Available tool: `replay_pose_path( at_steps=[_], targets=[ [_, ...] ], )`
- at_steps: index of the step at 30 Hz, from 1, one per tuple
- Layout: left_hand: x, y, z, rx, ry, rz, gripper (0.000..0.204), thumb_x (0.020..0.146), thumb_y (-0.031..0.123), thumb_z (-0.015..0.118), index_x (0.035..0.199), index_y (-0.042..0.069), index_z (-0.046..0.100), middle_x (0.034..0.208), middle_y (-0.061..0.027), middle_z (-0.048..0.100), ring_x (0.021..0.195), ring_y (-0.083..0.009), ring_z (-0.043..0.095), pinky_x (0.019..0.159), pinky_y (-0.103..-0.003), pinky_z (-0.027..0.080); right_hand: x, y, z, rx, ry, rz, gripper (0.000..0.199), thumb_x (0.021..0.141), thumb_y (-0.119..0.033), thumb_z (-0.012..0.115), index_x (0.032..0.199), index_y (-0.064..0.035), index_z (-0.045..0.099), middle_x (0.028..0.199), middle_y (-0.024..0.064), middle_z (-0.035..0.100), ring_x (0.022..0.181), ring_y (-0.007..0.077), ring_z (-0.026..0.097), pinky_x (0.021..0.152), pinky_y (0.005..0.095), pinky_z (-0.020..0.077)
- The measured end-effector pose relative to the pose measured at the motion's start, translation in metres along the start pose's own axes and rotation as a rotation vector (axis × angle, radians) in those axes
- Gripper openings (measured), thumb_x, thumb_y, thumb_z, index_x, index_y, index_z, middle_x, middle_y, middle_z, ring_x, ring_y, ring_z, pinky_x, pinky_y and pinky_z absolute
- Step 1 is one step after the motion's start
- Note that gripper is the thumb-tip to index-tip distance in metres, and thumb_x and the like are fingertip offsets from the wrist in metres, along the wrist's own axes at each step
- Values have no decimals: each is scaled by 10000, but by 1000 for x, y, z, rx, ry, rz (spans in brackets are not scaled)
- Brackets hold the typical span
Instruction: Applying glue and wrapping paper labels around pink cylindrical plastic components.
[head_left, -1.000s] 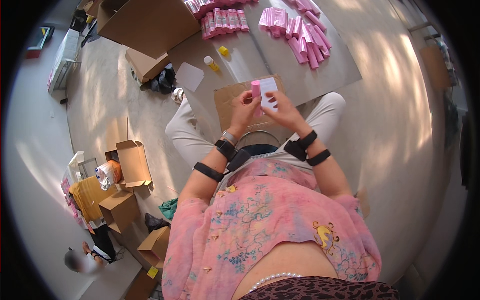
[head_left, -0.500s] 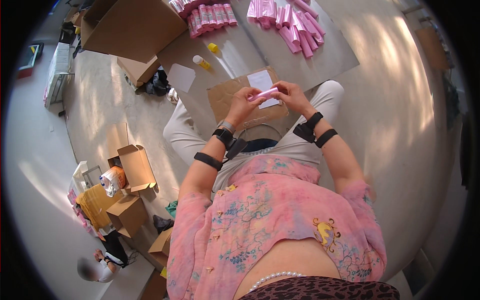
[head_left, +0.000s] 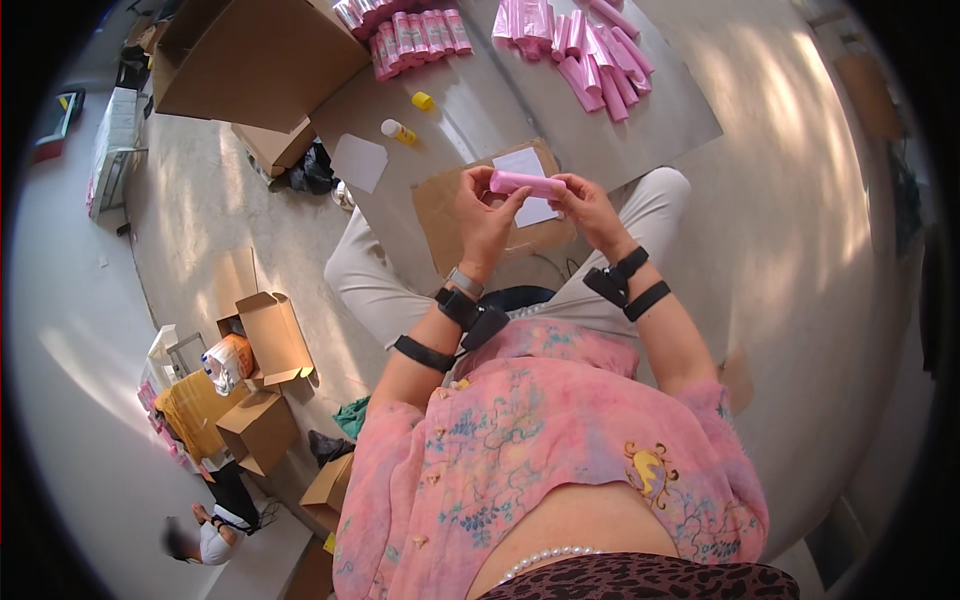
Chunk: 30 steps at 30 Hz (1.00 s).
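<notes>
A pink roll of thin plastic bags (head_left: pixel 527 184) lies crosswise between my two hands, above the table. My left hand (head_left: pixel 484 220) has its thumb and fingers closed round the roll's left end. At the other end, my right hand (head_left: pixel 592 212) pinches the roll between thumb and fingers. Under them is a flat piece of brown cardboard (head_left: pixel 440 222) with white paper (head_left: pixel 525 160) on it, partly hidden by the roll and hands. Beyond my left hand stand an uncapped glue stick (head_left: pixel 398 132) and its yellow cap (head_left: pixel 421 101).
Pink rolls without labels (head_left: pixel 605 65) lie heaped at the table's far right. Labelled pink rolls (head_left: pixel 425 38) are stacked at the far middle. White paper (head_left: pixel 358 162) lies left of the glue stick. A large open cardboard box (head_left: pixel 260 60) stands far left; another person (head_left: pixel 215 535) is at lower left.
The roll has risen slightly and turned, its left end now higher than its right. My left hand has opened partly around its end, and more of the roll shows.
</notes>
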<state>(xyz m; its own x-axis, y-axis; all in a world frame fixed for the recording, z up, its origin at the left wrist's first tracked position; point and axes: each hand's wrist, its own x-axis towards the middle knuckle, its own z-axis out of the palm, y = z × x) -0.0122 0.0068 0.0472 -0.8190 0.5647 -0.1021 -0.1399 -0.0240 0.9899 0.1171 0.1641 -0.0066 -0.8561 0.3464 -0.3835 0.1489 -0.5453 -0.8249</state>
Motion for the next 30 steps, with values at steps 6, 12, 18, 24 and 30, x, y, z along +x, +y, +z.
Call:
replay_pose_path(
  at_steps=[6, 12, 18, 24, 30],
  targets=[
    [-16, 47, 20, -5, 6, 178, 480, 855, -23, 825, 1231, 7, 528, 1129, -74, 626, 994, -126, 640, 900, -249, 538, -13, 9, 33, 417, -115, -58, 380, 1043, -277, 661, 1324, -29, 601, 1192, 36, 673, 1061, 122, 638, 991, 284, 526],
    [-20, 61, 28, -78, 42, 277, 532, 860, -12, 822, 1286, -2, 503, 1179, -82, 609, 1052, -146, 631, 942, -273, 526, -23, -3, 72, 483, 24, -179, 357, 1036, -252, 676, 1300, -21, 609, 1179, 48, 680, 1053, 120, 637, 978, 286, 527],
    [-14, 73, 43, -207, 192, 45, 543, 887, 95, 845, 1298, 5, 502, 1168, -62, 614, 1043, -119, 618, 950, -260, 498, -27, -3, 88, 274, 281, -422, 329, 1020, -208, 702, 1265, -4, 620, 1115, 50, 694, 1005, 115, 643, 951, 272, 529],
    [-4, 56, 38, -371, 284, -18, 317, 951, 183, 797, 1140, 38, 588, 1035, -30, 675, 981, -90, 630, 877, -261, 509, -30, -5, 93, 158, 386, -461, 323, 1006, -197, 720, 1245, 1, 630, 1081, 43, 696, 962, 118, 654, 915, 265, 541],
    [-6, 50, 33, -476, 223, -36, 259, 987, 212, 757, 1140, 30, 655, 1075, -15, 696, 968, -82, 616, 879, -251, 490, -31, -2, 100, 339, 366, -340, 326, 1008, -207, 719, 1242, 1, 628, 1106, 59, 695, 954, 127, 673, 896, 255, 559]
  ],
)
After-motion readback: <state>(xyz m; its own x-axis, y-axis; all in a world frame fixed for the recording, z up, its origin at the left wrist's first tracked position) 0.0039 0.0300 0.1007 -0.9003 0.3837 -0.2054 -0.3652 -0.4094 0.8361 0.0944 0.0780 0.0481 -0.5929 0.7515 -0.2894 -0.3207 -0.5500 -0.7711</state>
